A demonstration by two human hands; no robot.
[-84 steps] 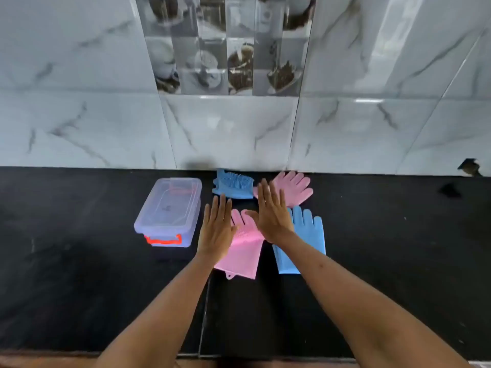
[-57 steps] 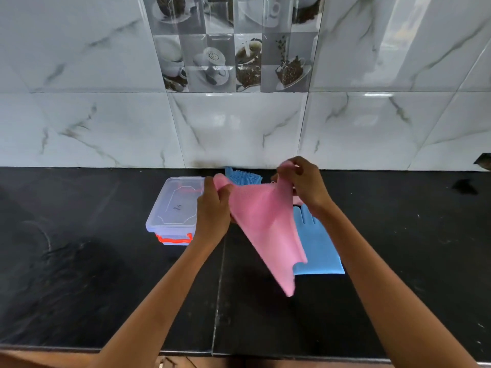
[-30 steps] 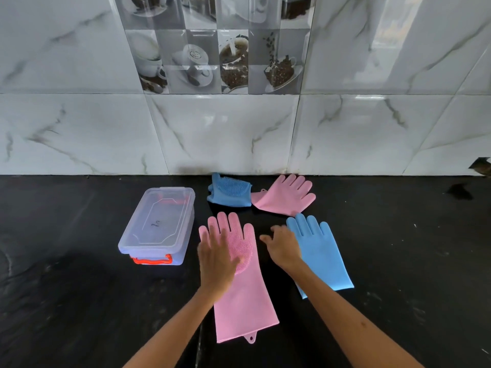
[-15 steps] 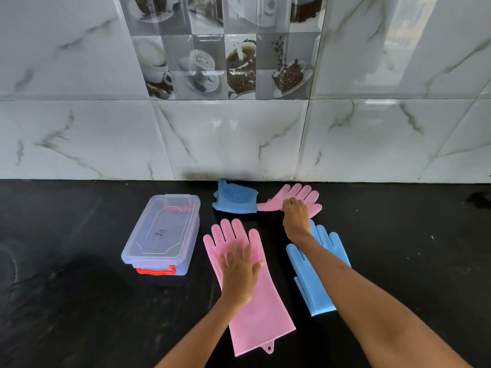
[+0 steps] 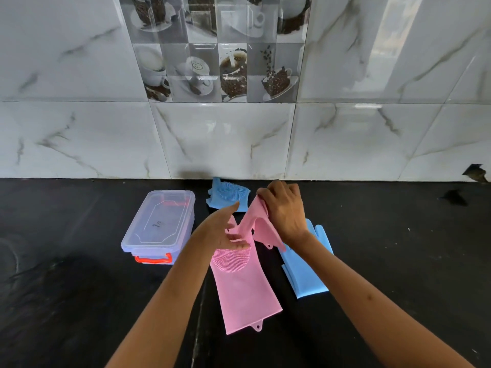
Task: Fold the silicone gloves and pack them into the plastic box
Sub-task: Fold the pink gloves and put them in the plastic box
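Pink second glove (image 5: pixel 259 224): pinched in your right hand (image 5: pixel 285 211), lifted; your left hand (image 5: pixel 221 231), fingers loose, touches its dangling fingers above flat pink glove (image 5: pixel 244 288).

One pink glove (image 5: pixel 245 289) is lying flat mid-worktop, another pink glove (image 5: pixel 259 225) is hanging lifted, two blue gloves (image 5: pixel 228 195) (image 5: pixel 308 266) are lying nearby, the lidded clear box (image 5: pixel 160 225) sitting left.

Glossy marble-look wall tiles (image 5: pixel 223 139); matt black stone counter (image 5: pixel 79 301); clear plastic box (image 5: pixel 159 224); bristled silicone gloves (image 5: pixel 239 282)
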